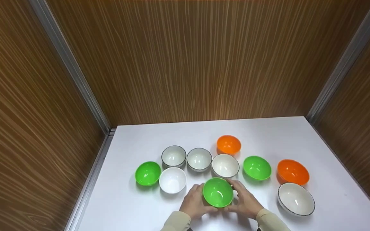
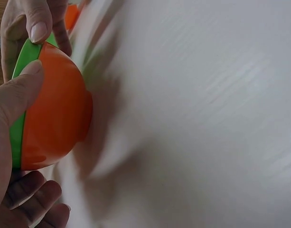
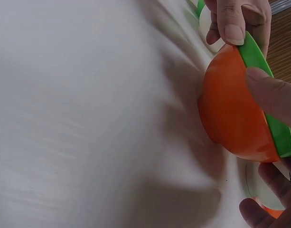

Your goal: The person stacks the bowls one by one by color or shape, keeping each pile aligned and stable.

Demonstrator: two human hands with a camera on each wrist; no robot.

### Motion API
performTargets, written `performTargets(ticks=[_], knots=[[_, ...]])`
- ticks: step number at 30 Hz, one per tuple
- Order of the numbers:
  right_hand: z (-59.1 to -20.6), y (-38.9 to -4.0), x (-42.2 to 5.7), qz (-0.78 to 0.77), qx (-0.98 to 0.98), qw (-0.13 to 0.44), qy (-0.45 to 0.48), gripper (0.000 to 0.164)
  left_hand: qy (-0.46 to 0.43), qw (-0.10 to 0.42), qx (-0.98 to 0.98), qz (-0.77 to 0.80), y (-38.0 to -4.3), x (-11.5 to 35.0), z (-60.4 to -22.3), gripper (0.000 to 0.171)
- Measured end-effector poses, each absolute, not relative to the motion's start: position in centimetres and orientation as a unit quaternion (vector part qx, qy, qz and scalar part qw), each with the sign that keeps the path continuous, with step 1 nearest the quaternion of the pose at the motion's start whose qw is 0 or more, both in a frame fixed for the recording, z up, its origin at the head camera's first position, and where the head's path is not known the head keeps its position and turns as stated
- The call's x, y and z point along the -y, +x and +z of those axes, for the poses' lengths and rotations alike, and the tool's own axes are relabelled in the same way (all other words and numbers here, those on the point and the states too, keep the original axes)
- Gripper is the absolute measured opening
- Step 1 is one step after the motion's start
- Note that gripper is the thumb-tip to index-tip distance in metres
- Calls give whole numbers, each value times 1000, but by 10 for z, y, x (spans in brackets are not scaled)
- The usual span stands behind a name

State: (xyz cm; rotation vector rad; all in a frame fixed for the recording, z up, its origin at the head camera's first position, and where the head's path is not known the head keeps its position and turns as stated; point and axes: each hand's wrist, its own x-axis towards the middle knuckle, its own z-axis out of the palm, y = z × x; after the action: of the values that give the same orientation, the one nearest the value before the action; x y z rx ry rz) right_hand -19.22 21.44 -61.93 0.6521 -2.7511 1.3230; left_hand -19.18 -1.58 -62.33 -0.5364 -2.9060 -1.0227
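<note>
A green bowl (image 1: 217, 192) sits nested inside an orange bowl (image 2: 60, 109), and only a green band of its rim shows above the orange wall in both wrist views. My left hand (image 1: 195, 202) grips the pair from the left side, thumb on the near wall at the rim and fingers around the far side. From the right, my right hand (image 1: 245, 202) grips the opposite side, its thumb also on the rim. The pair appears held slightly above the white table (image 1: 133, 211), its shadow falling there.
Close behind stand a white bowl (image 1: 172, 180), dark-rimmed bowls (image 1: 173, 156), (image 1: 199, 159), (image 1: 225, 166) in a row, and green bowls (image 1: 148, 173), (image 1: 257, 168) either side. Orange bowls (image 1: 228, 145), (image 1: 293, 172) and another dark-rimmed bowl (image 1: 296, 199) stand farther back and right. Wood-grain walls (image 1: 204, 64) enclose the table.
</note>
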Motion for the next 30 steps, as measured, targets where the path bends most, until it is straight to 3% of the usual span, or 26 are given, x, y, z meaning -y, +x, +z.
performTargets(ticks=[7, 13, 17, 24, 30], knots=[[-621, -189, -217, 440, 877, -12, 193, 102, -157, -18, 929, -334, -186, 21, -627, 109], [-624, -189, -222, 493, 856, -63, 138, 66, -155, -14, 921, -356, -177, 30, -625, 97], [-623, -192, -223, 525, 839, -112, 91, 58, -133, 5, 910, -392, -171, 36, -621, 82], [-606, -186, -217, 570, 812, -110, 53, 52, -44, 72, 894, -440, -170, 48, -619, 53], [-619, -193, -215, 570, 814, -111, 22, 58, 33, 205, 863, -461, -175, 67, -623, 30]])
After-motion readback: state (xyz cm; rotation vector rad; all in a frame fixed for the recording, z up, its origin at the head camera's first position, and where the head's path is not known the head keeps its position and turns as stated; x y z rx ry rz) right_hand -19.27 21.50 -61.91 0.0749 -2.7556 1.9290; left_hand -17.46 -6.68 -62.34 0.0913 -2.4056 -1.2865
